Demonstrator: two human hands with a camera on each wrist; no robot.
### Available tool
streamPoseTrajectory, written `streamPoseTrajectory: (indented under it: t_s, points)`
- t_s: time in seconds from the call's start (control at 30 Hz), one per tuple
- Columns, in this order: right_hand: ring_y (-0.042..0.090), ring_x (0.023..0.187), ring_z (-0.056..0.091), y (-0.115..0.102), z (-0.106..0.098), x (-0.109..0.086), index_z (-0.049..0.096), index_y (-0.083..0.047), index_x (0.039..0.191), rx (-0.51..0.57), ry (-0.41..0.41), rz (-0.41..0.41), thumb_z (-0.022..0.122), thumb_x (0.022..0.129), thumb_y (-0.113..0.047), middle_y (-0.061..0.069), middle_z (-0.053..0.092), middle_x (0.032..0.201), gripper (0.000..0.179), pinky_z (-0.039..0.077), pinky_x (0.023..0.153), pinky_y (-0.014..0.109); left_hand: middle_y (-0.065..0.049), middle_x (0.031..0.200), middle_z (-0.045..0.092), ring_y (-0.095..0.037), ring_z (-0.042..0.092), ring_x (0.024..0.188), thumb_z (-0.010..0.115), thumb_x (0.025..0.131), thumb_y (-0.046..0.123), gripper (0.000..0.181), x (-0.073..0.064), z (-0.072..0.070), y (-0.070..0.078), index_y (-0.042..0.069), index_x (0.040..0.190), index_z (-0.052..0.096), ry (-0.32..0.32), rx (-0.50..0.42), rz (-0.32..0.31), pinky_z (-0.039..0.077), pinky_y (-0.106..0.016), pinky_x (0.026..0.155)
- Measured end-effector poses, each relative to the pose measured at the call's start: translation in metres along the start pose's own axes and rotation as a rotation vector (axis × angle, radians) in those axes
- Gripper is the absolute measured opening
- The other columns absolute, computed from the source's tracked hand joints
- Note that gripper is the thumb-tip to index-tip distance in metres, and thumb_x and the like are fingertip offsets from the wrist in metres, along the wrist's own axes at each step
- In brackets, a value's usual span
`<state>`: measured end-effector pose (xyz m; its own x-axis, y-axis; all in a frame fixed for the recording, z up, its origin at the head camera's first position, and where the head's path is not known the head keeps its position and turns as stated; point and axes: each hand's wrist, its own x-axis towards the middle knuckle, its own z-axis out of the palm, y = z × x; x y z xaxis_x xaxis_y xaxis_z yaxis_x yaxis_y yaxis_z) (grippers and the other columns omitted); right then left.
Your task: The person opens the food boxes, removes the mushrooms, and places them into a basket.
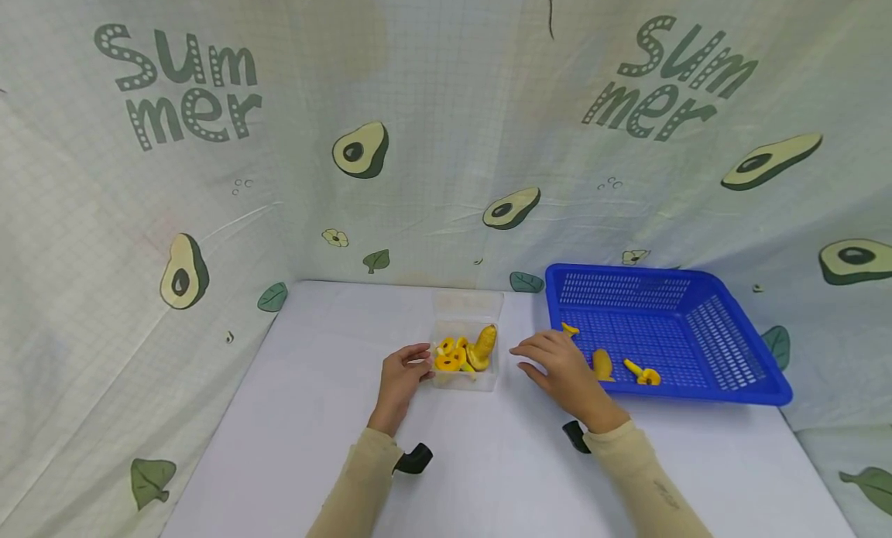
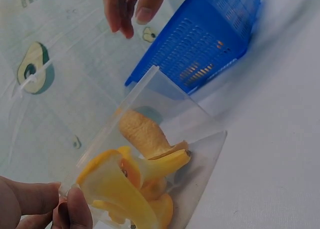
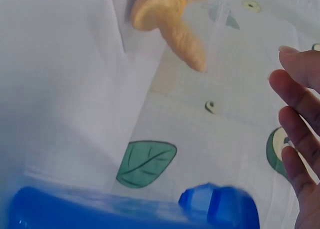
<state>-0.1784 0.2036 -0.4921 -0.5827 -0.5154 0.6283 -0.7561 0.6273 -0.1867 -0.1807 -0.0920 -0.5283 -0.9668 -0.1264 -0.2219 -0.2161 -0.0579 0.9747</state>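
Observation:
A clear plastic box (image 1: 463, 382) stands on the table with its transparent lid (image 1: 468, 303) raised at the back. Inside lie several yellow mushrooms (image 1: 447, 362) and one larger brownish-yellow mushroom (image 1: 484, 344), its stem sticking up at the right side. My left hand (image 1: 403, 379) pinches the box's left rim between thumb and fingers; the left wrist view shows the fingertips (image 2: 77, 201) at that edge. To the right of the box, my right hand (image 1: 560, 368) hovers with fingers apart, holding nothing. In the right wrist view the large mushroom (image 3: 177, 34) is well apart from those fingers.
A blue perforated basket (image 1: 725, 329) sits at the right, beside my right hand. It holds a brownish-yellow mushroom (image 1: 602, 364) and smaller yellow mushrooms (image 1: 644, 374). Behind the white table (image 1: 334, 321) hangs a curtain (image 1: 432, 81) printed with avocados and lettering.

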Motion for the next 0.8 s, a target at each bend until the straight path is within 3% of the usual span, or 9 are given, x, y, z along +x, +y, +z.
streamPoseTrajectory:
  t_s: [0.3,0.53,0.8]
  points:
    - [0.024,0.103,0.066,-0.008,0.019,0.015,0.080,-0.010,0.107,0.025,-0.043,0.004,0.092,0.078,0.000,0.002,0.077,0.104,0.033,0.057,0.093,0.048,-0.017,0.113,0.066,-0.016,0.065,0.086,0.068,0.097,-0.009,0.032,0.000,0.001,0.001,-0.010,0.129,0.068,-0.002,-0.006,0.002,0.064,-0.024,0.072]
    - [0.023,0.102,0.066,-0.015,0.035,0.027,0.081,-0.010,0.105,0.049,-0.077,-0.001,0.094,0.075,0.002,0.000,0.077,0.104,0.035,0.058,0.094,0.044,-0.019,0.113,0.066,-0.016,0.065,0.085,0.068,0.097,-0.010,0.032,-0.001,0.001,0.002,-0.011,0.129,0.067,-0.003,-0.016,0.007,0.064,-0.024,0.071]
    - [0.022,0.105,0.066,-0.018,0.050,0.036,0.082,-0.012,0.105,0.075,-0.159,0.010,0.092,0.078,0.000,-0.001,0.076,0.105,0.031,0.057,0.098,0.043,-0.017,0.112,0.066,-0.014,0.065,0.083,0.068,0.097,-0.009,0.032,-0.001,0.001,0.002,-0.011,0.129,0.068,0.005,-0.011,-0.002,0.063,-0.023,0.071]
